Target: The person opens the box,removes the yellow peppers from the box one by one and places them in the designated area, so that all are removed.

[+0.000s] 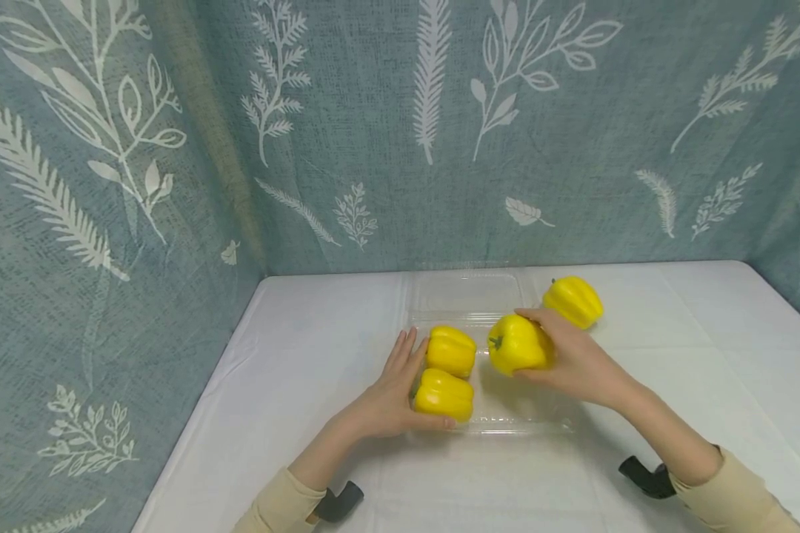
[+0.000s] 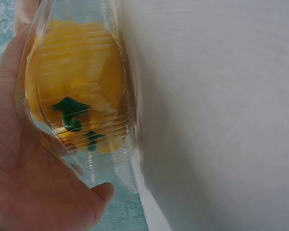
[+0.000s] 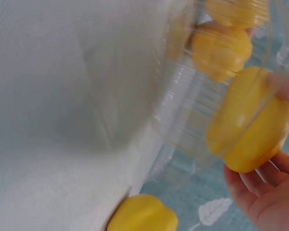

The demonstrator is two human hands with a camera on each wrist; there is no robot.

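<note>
My right hand [image 1: 573, 355] grips a yellow bell pepper [image 1: 516, 344] with a green stem, fingers on its far side and thumb on its near side. The pepper is over the right part of a clear plastic clamshell container [image 1: 507, 428]. Two more yellow bell peppers, one farther back [image 1: 451, 350] and one nearer [image 1: 444, 395], sit in the container's left part. Along the container's left side lies my left hand [image 1: 395, 396], fingers straight and thumb toward the front. In the left wrist view, green stems [image 2: 70, 113] show through the ribbed wall [image 2: 86, 62].
Another yellow bell pepper [image 1: 573, 302] lies on the white-covered table [image 1: 693, 355], behind and right of the container. The container's clear lid [image 1: 467, 290] lies opened out toward the back. A blue-green leaf-patterned curtain [image 1: 387, 148] hangs behind and to the left.
</note>
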